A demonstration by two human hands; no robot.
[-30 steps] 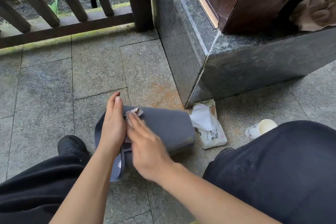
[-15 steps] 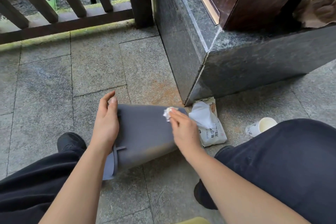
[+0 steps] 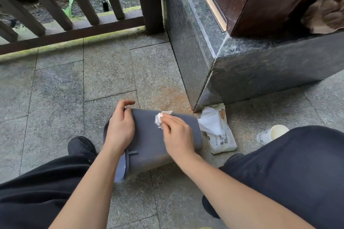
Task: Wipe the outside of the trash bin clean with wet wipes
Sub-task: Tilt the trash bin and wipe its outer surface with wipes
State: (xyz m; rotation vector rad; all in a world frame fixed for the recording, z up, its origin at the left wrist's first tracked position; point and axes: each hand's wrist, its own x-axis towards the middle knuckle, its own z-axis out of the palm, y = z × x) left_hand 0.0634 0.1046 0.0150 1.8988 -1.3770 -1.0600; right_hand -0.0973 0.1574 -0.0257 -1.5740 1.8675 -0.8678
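Note:
A grey trash bin (image 3: 149,141) lies on its side on the stone floor, its open rim toward the left and its bottom toward the right. My left hand (image 3: 121,128) grips the bin near the rim, fingers curled over its far edge. My right hand (image 3: 176,134) presses a crumpled white wet wipe (image 3: 159,119) against the bin's upper side, about midway along it. A pack of wet wipes (image 3: 219,135) lies on the floor just right of the bin, with one white sheet sticking out of its top.
A dark granite plinth (image 3: 195,52) with a wooden post rises close behind the bin. A paper cup (image 3: 271,134) lies on its side beside my right knee. A wooden railing (image 3: 74,5) runs along the far left. My black-trousered legs and left shoe (image 3: 80,145) flank the bin.
My right hand slid the wipe along the bin to its bottom end and has now come back toward the middle. My left hand stayed near the rim, its fingers now curled over the far edge.

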